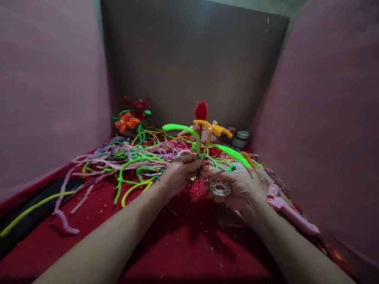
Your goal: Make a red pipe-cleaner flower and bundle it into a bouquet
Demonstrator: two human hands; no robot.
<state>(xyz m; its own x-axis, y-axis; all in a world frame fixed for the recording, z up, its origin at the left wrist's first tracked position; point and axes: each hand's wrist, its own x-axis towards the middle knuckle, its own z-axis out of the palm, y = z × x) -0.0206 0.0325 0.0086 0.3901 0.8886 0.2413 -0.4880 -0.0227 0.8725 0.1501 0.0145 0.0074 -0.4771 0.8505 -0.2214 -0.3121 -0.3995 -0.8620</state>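
My left hand (pixel 189 167) pinches the lower stems of a pipe-cleaner flower bunch (pixel 199 142). The bunch stands upright, with a red bloom on top, yellow-orange petals below it and long bright green leaves curving out to both sides. Close beside it, my right hand (pixel 229 185) has its fingers curled around a pale ring-shaped spool (pixel 220 188) with holes round its face, which looks like a tape reel. The right fingertips lie near the stem ends. Whether tape runs from the spool to the stems I cannot tell.
Loose coloured pipe cleaners (pixel 142 154) are heaped across the back of the red cloth (pixel 177 244). Orange flowers (pixel 126 122) stand at the back left. A pink glue gun (pixel 291 213) lies at the right, and a lidded container (pixel 241 139) sits behind. Pink panels (pixel 50 86) rise on both sides.
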